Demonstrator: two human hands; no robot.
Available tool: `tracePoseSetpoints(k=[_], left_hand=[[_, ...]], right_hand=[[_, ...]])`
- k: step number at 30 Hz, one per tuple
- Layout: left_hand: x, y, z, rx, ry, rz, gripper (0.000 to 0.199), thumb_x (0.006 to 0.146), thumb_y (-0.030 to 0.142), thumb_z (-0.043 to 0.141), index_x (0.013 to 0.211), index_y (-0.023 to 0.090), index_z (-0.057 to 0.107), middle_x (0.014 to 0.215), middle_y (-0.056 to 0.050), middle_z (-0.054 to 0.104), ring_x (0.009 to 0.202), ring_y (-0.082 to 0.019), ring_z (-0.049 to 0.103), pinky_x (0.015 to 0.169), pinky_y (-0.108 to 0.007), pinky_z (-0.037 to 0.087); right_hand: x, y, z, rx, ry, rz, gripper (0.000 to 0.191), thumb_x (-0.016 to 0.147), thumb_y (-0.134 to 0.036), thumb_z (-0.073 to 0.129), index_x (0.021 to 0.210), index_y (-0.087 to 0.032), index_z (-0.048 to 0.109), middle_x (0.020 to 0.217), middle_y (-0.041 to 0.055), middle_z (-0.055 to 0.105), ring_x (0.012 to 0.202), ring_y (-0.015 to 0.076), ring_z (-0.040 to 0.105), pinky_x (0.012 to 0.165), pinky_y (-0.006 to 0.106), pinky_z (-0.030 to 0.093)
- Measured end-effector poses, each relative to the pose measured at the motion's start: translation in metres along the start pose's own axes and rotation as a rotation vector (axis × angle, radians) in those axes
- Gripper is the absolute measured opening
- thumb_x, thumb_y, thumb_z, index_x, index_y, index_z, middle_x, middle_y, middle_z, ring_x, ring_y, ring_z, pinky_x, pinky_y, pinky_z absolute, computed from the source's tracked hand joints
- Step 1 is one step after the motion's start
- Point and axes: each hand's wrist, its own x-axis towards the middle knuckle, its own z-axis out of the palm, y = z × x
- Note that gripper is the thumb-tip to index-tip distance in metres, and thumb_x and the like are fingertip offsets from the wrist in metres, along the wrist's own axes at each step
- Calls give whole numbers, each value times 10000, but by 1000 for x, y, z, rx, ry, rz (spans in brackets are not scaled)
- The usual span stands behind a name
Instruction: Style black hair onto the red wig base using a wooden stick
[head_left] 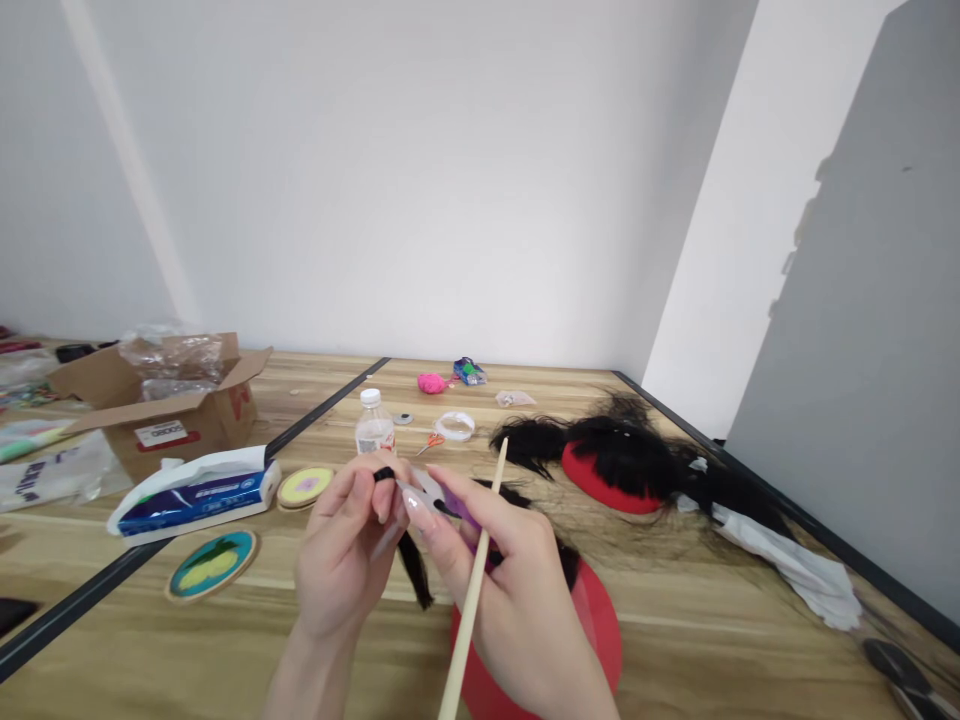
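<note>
My left hand point(337, 560) is closed, pinching a lock of black hair point(415, 570) between thumb and fingers. Its dark end shows at the fingertips, and the loose part hangs below. Close against it, my right hand point(510, 570) is closed around a purple-handled tool point(459, 508) with a greyish, blade-like part. Fingers cover most of that tool, so its exact kind is unclear. A long pale wooden stick point(471, 610) lies tucked across the same hand, slanting upward. Beneath the right hand, a red rounded base point(596, 620) with black hair is partly hidden.
Another red base point(600, 480) bears black hair at right, near white tissue point(795, 560). Behind my hands stand a plastic bottle point(373, 425), orange scissors point(430, 442) and a tape roll point(454, 426). At left are a tissue pack point(199, 497), embroidery hoops point(212, 565) and a cardboard box point(169, 420).
</note>
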Motion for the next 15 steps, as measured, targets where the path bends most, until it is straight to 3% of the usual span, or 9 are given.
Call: tracePoseSetpoints(k=[15], left_hand=[[0,0,-1,49,-24,104,334,729,393,759,563,158,588,645,8,573,582,-90,531,511,-152,465]], right_hand=[[-1,-7,1,74,-64,31,320,950,-330,527,1254,-304,623,1125,0,714,974,163,679,852,215,509]])
